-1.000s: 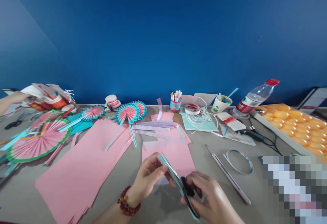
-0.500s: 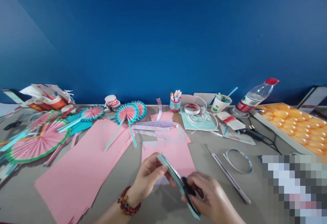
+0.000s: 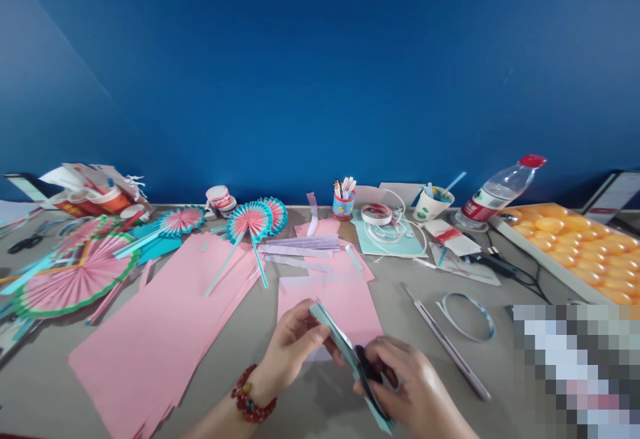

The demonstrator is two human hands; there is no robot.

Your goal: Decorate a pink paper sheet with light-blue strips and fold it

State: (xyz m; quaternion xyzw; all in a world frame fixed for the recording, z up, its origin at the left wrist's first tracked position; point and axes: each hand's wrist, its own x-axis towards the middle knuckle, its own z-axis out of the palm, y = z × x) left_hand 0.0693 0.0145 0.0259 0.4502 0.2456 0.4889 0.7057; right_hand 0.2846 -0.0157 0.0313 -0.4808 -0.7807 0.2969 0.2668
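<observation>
My left hand (image 3: 300, 335), a red bead bracelet on its wrist, pinches the upper end of a narrow light-blue paper strip (image 3: 334, 329). Black-handled scissors (image 3: 369, 365) are gripped in my right hand (image 3: 405, 375), their blades lying along the strip. The strip's lower end pokes out below the right fingers. Under both hands lies a sheet of pink paper (image 3: 327, 299) on the grey table. Part of the scissor handles is hidden by my right fingers.
Pink sheets (image 3: 170, 325) are stacked at left, near folded paper fans (image 3: 250, 222). Purple strips (image 3: 300, 245) lie ahead. To the right are a utility knife (image 3: 447, 342), a coiled band (image 3: 467, 315), a plastic bottle (image 3: 495, 195) and a tray of orange domes (image 3: 570, 235).
Almost nothing differs. Both hands, the strip and the scissors keep nearly the same place, with only a tiny shift.
</observation>
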